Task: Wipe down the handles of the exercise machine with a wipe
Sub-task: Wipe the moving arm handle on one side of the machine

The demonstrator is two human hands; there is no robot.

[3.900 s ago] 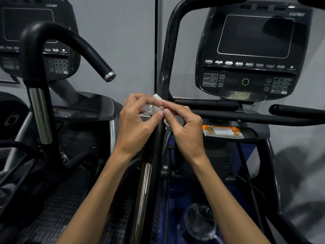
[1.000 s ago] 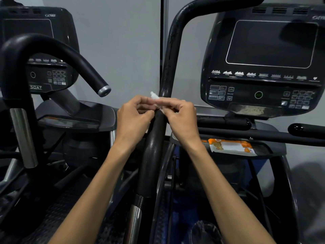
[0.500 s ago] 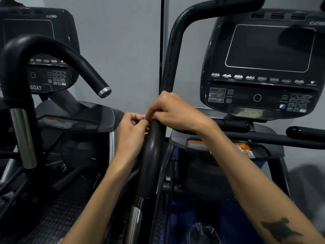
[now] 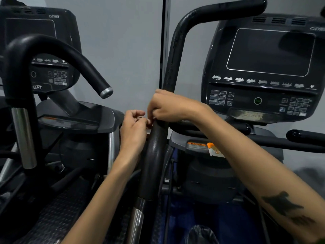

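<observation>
Your right hand (image 4: 173, 107) has swung over to clasp the elliptical handle (image 4: 155, 155), the wipe apparently hidden beneath it; your left hand (image 4: 134, 130) pinches a corner alongside. Limp and damp, it needs gripping flat under the palm.

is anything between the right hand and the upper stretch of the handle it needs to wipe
Nothing visible. The right hand is wrapped around the black handle, and the bar above it runs clear up to its bend. The wipe itself is barely visible between the hands.
</observation>
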